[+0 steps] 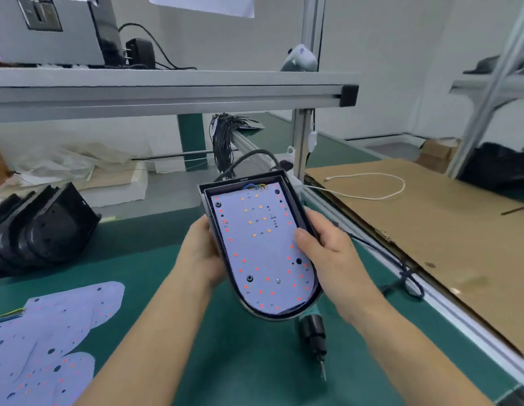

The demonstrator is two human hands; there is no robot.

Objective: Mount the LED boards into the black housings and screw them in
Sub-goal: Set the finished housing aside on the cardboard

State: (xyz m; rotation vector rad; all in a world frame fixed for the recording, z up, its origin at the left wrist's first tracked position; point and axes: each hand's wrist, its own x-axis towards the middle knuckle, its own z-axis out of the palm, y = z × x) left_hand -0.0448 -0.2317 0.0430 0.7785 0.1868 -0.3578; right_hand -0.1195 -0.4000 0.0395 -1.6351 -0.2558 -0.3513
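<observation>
No legible text — tiny mark on housing (243, 179) rim unreadable.

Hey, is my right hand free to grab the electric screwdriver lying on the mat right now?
Probably not yet. The right hand grips the black housing holding the LED board, as does the left hand. The electric screwdriver lies just below, partly under the housing.

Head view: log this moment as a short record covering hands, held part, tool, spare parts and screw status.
left hand: grips the housing's left edge
right hand: grips the right edge, thumb on the board
held part: black housing with LED board seated inside, lifted off the mat
tool: electric screwdriver lying on the green mat, untouched
spare boards: bottom left
empty housings: stacked at left
screws: one visible near the rounded end, others unclear
</observation>
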